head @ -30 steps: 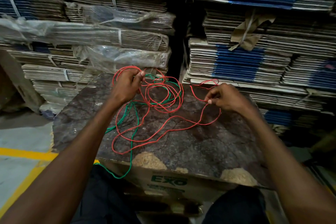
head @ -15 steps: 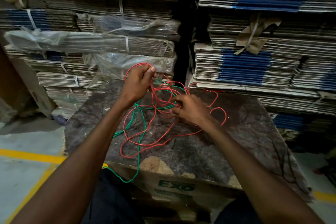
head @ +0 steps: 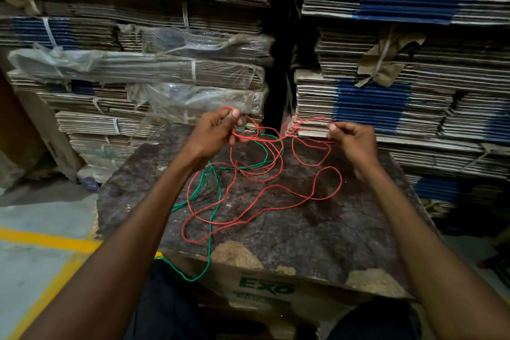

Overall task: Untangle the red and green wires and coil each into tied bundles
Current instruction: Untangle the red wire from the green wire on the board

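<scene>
A long red wire (head: 276, 203) lies in loose loops on a dark marbled board (head: 317, 232), crossed by a green wire (head: 214, 201) that trails off the board's front edge. My left hand (head: 214, 132) is raised at the back left and pinches several red loops, with green strands running under it. Over at the back right, my right hand (head: 352, 138) pinches a red strand pulled out sideways from the tangle. Between the hands the two wires are still intertwined.
The board sits on a cardboard box (head: 265, 288) printed EXO. Tall stacks of flattened cartons (head: 400, 96) stand right behind it, some wrapped in plastic (head: 193, 96). A yellow floor line (head: 47, 240) runs at the left. My knees are below the box.
My right hand went into the middle of the tangle, then pulled back out to the right with a red strand. My left hand stayed raised on its red loops.
</scene>
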Demonstrator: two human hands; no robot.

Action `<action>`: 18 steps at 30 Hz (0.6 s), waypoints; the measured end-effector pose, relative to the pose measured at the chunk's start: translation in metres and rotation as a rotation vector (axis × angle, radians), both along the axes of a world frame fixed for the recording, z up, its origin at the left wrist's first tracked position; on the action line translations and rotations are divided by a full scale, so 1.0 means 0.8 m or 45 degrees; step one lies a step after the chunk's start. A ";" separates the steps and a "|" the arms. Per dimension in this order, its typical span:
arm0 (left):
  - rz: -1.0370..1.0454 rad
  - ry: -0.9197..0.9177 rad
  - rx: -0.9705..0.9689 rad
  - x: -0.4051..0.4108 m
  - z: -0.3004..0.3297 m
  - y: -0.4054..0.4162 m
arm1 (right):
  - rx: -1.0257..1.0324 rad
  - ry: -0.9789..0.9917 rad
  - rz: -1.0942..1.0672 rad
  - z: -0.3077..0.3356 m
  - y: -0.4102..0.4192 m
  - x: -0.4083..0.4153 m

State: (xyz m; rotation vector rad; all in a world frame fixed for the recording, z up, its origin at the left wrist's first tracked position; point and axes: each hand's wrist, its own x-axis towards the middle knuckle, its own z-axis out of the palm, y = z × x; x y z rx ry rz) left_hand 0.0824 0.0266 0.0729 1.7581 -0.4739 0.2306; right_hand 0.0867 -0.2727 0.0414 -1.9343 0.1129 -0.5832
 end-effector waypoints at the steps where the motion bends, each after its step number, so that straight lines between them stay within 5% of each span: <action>1: -0.023 0.029 -0.023 -0.002 0.000 -0.003 | -0.151 0.102 0.030 -0.005 -0.012 0.005; 4: -0.077 0.129 -0.087 -0.005 -0.001 -0.013 | -0.731 0.414 0.265 -0.008 -0.022 0.003; 6: -0.112 0.192 -0.141 -0.007 0.001 -0.020 | -0.891 0.289 0.292 -0.001 -0.006 -0.011; 10: -0.143 0.291 -0.236 -0.010 0.007 -0.031 | -0.638 -0.079 0.427 0.023 0.049 -0.054; 14: -0.146 0.341 -0.315 -0.012 0.013 -0.035 | -0.413 0.055 0.702 0.014 0.090 -0.078; 18: -0.163 0.387 -0.349 -0.018 0.018 -0.040 | -0.415 -0.012 0.670 -0.003 0.103 -0.077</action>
